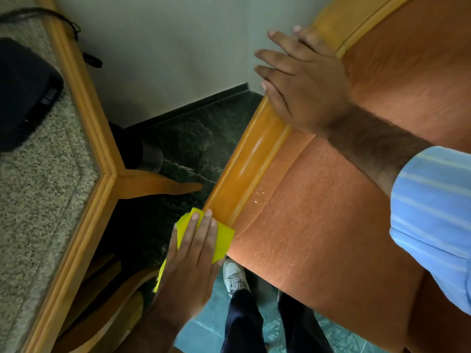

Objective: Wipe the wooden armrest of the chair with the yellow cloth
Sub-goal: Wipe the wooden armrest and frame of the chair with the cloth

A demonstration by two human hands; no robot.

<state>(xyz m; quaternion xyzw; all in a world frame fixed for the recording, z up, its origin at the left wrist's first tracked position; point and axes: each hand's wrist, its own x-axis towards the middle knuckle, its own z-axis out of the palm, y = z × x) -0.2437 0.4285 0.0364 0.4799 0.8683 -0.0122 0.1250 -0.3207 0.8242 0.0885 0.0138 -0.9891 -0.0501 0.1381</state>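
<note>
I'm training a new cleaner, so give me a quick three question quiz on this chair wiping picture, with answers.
1. True or false: the yellow cloth lies under the left hand.
2. Where does the right hand rest: A) the table, B) the wooden armrest, C) the floor?
3. Fill in: the cloth is at the armrest's ____ end, near or far.

Key: 1 true; 2 B; 3 near.

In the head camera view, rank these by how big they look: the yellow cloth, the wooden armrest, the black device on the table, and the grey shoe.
1. black device
2. wooden armrest
3. yellow cloth, partly hidden under the left hand
4. grey shoe

Device and armrest look close; nearness makes that unsure.
</note>
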